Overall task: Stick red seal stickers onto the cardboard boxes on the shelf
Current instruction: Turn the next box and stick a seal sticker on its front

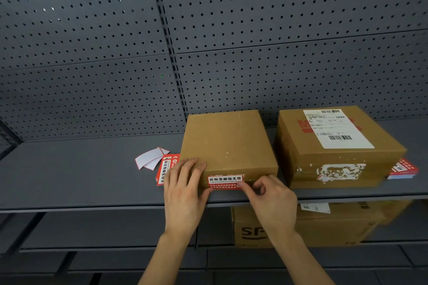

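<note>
A plain cardboard box [228, 143] lies flat on the dark grey shelf [81, 180]. A red seal sticker [225, 181] with white lettering wraps over its near top edge. My left hand [185, 190] rests on the box's near left corner, fingers straight on top and thumb against the front face. My right hand [269, 201] is curled at the sticker's right end, its thumb tip pressing the sticker's lower right corner. A second box [335, 146] with a white shipping label stands to the right.
Loose red stickers [165, 168] and peeled white backing papers [150, 158] lie left of the box. More red sticker sheets [403, 169] sit behind the right box. A printed box [301, 224] is on the shelf below. Perforated panels [208, 41] form the back wall.
</note>
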`<state>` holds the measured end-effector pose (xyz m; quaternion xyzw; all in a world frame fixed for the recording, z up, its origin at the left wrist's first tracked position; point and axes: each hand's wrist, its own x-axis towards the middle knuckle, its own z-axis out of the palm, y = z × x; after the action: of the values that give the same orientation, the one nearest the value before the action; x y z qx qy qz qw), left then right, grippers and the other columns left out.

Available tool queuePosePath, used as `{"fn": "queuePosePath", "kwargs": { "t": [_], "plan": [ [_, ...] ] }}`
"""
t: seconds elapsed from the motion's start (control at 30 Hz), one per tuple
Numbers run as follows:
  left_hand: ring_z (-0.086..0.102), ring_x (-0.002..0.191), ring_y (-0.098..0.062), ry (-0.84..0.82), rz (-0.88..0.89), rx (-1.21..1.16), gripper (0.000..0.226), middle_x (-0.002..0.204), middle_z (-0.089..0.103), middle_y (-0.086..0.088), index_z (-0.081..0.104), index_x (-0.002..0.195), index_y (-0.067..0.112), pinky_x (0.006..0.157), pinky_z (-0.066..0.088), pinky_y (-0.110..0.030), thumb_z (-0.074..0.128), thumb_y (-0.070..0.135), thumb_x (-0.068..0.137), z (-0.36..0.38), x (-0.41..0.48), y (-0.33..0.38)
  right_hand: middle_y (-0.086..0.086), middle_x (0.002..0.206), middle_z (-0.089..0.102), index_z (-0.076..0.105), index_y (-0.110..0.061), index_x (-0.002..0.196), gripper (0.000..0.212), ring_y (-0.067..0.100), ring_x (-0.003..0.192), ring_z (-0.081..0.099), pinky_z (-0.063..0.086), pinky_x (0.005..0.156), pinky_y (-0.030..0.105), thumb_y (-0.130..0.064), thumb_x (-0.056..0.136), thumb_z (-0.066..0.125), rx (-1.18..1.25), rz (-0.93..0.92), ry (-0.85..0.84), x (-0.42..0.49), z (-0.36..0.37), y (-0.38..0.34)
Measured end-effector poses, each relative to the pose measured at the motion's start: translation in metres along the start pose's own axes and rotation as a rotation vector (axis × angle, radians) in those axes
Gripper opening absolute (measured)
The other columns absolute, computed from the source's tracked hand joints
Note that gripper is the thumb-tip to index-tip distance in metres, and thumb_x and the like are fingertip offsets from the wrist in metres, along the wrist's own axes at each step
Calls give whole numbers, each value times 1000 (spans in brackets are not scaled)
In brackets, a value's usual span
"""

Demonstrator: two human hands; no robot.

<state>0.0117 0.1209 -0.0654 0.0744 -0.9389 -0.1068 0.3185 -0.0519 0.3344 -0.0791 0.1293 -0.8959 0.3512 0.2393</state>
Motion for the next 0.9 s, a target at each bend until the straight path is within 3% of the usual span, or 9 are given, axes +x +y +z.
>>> {"fn": "queuePosePath", "kwargs": {
  "t": [0.37, 0.53, 0.73, 0.83, 0.9],
  "plan": [
    [49, 146, -30, -100, 7, 25, 80, 156, 56, 0, 58, 149, 24, 122, 40, -52, 95, 22, 78, -7, -1, -3, -17, 64, 51, 68, -27, 68, 27, -4, 50, 49, 46, 50, 13, -35, 89, 83, 20, -62, -61, -13, -12, 27],
    [52, 145, -31, -109, 37, 29, 78, 156, 56, -3, 59, 148, 20, 120, 42, -54, 94, 16, 78, -7, 3, -6, -19, 69, 57, 70, -32, 81, 15, -9, 54, 53, 44, 53, 6, -37, 96, 72, 49, -40, -116, -20, -29, 27],
    [54, 144, -39, -92, 101, 26, 85, 156, 57, -7, 61, 147, 16, 120, 39, -64, 83, -8, 68, -3, 9, -22, -19, 72, 59, 68, -31, 79, 23, -3, 56, 57, 48, 53, 9, -38, 101, 66, 62, -54, -107, -22, -59, 27],
    [54, 146, -33, -50, 177, -43, 70, 154, 60, -5, 63, 146, 15, 126, 32, -60, 67, 17, 76, -7, 10, 5, -17, 72, 59, 68, -29, 80, 28, -1, 57, 57, 47, 53, 10, -40, 104, 60, 104, -86, -96, -18, -76, 33],
    [52, 148, -29, -115, 224, -56, 65, 156, 58, -2, 59, 151, 17, 127, 31, -58, 64, 36, 89, -1, 11, 34, -16, 72, 60, 68, -27, 80, 28, 1, 57, 57, 47, 52, 12, -39, 104, 61, 119, -101, -73, -15, -83, 40]
  ]
}}
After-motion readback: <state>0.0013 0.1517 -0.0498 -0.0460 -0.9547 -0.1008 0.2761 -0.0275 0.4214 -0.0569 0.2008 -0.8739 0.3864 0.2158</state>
